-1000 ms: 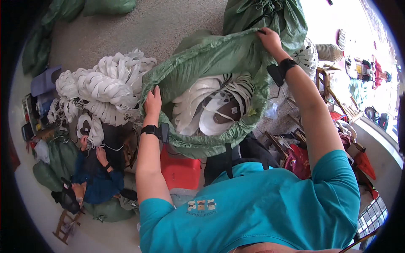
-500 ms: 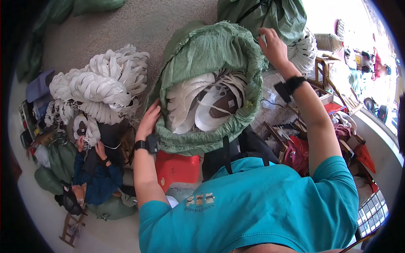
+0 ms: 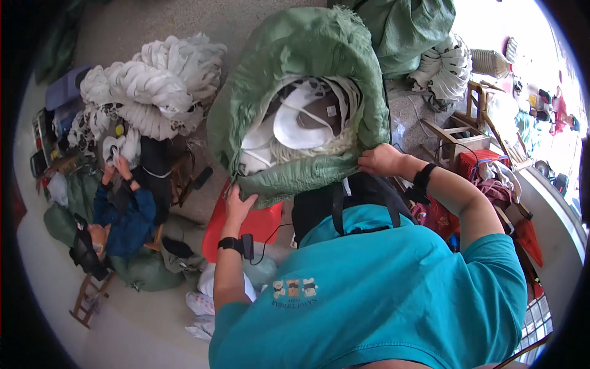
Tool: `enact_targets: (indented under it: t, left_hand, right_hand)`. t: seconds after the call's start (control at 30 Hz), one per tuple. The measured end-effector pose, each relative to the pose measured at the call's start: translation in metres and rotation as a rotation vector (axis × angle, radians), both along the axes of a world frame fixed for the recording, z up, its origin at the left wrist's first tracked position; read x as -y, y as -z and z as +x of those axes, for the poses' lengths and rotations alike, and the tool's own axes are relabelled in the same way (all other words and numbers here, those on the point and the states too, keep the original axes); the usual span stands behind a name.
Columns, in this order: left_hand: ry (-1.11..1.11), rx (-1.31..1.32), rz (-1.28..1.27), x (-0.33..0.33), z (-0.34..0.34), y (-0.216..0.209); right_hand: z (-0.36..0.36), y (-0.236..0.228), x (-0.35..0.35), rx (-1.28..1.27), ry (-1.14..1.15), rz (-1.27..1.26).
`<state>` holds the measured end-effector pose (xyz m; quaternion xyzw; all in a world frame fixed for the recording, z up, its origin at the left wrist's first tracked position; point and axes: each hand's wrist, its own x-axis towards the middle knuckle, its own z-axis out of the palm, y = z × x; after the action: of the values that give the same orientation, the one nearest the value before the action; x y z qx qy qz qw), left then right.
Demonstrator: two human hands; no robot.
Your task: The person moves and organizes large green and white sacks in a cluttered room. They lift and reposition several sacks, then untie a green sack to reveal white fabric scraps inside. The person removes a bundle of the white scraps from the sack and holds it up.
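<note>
A large green woven sack (image 3: 289, 52) stands open before me, its rim rolled outward. Inside lie white curved flat pieces (image 3: 294, 126) and a brown piece (image 3: 329, 111) with a small pale label. My right hand (image 3: 382, 161) is closed on the near right part of the rim. At the near left corner my left hand (image 3: 238, 208) grips the sack's edge, thumb stretched along the outside; some of its fingertips are hidden by the fabric.
Left of the sack is a heap of white curved pieces (image 3: 153, 80). Beyond it a co-worker in dark blue (image 3: 126, 215) handles white pieces. A red plastic stool-like thing (image 3: 215, 230) stands below the sack. Another green sack (image 3: 412, 34), a white bundle (image 3: 445, 67) and wooden stools (image 3: 458, 138) are on the right.
My right hand has come down from the sack's far right rim to its near right rim. My left hand has slid nearer along the left edge. The far rim is now folded further outward.
</note>
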<state>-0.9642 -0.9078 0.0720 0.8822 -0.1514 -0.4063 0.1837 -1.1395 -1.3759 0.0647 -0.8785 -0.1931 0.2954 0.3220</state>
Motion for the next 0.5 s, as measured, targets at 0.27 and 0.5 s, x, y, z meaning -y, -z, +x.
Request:
enact_targets:
  t: [0.27,0.5]
  left_hand:
    - [-0.911,-0.374,-0.151,-0.003,-0.052,0.030]
    - [-1.365,-0.530,-0.599,0.015,-0.083,0.087]
  right_hand:
    - [-0.019,0.056,0.016,-0.511,0.454,-0.141]
    - [-0.025,0.075,0.008,-0.533,0.711,0.025]
